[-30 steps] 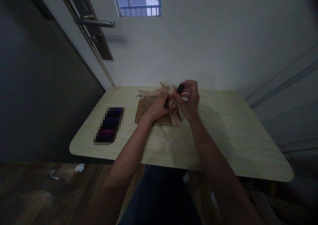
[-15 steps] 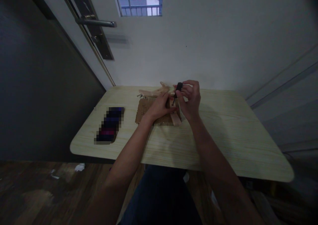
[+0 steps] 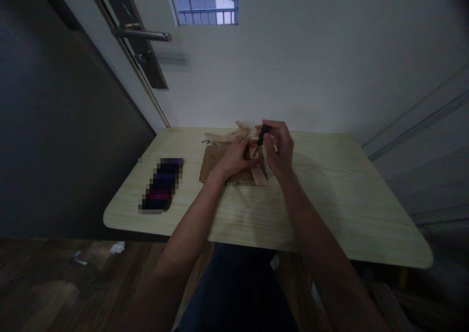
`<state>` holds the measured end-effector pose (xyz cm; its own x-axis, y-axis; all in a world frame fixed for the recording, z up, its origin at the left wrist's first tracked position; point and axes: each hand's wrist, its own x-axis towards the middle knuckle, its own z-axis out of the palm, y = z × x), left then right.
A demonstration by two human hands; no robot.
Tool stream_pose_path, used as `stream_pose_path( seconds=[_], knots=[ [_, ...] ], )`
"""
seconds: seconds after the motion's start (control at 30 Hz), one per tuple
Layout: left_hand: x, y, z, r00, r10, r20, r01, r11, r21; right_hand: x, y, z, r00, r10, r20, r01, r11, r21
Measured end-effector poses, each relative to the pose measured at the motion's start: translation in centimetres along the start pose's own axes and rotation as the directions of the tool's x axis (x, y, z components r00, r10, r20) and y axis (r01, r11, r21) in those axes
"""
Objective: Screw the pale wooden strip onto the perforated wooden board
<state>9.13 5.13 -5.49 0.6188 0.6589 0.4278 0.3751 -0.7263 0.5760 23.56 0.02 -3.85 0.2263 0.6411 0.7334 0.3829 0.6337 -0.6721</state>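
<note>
My right hand [image 3: 280, 146] is closed around the black handle of a screwdriver [image 3: 263, 134]. The tool leans, its thin shaft pointing down to a wooden strip [image 3: 259, 176]; whether a screw sits under the tip is too small to tell. Pressing on the same strip, my left hand [image 3: 236, 157] has thumb and fingers to either side of the screwdriver tip. Beneath the strip lies a piece of brown cardboard [image 3: 209, 168] with many small holes on its left part. My left hand covers the cardboard's middle.
Behind the cardboard lie more pale wood pieces [image 3: 220, 137], with small dark screws or nails [image 3: 208, 142] beside them. A pixelated phone-like object [image 3: 163, 184] rests at the left of the light wooden table [image 3: 348, 190]. A white door [image 3: 311, 53] with a metal handle [image 3: 142, 34] stands behind.
The fingers of my right hand have shifted around the screwdriver handle, and the handle tilts more to the right. My left hand stays in place on the wooden strip.
</note>
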Motion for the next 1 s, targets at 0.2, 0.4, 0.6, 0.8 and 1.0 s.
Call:
stream_pose_path(
  seconds=[0.2, 0.4, 0.6, 0.8, 1.0],
  knots=[
    [0.07, 0.11, -0.07, 1.000, 0.003, 0.001, -0.003, 1.000, 0.007, 0.00, 0.52, 0.16, 1.000, 0.014, -0.021, -0.015, 0.999, -0.032],
    [0.02, 0.02, 0.03, 1.000, 0.009, -0.005, -0.009, 1.000, 0.001, 0.14, 0.91, 0.39, 0.991, -0.028, -0.131, 0.010, 0.990, -0.140],
    [0.00, 0.27, -0.03, 1.000, -0.010, -0.001, 0.010, 1.000, 0.020, 0.21, 0.43, -0.09, 0.997, -0.037, -0.072, 0.024, 0.985, -0.170],
    [-0.06, 0.40, -0.17, 1.000, 0.003, 0.000, -0.003, 1.000, 0.010, 0.24, 0.18, -0.15, 1.000, 0.004, 0.020, -0.004, 1.000, 0.019],
    [0.01, -0.12, 0.10, 1.000, 0.022, -0.008, -0.022, 0.999, 0.029, 0.33, 0.58, 0.32, 0.998, 0.006, -0.069, -0.010, 0.998, -0.060]
  ],
)
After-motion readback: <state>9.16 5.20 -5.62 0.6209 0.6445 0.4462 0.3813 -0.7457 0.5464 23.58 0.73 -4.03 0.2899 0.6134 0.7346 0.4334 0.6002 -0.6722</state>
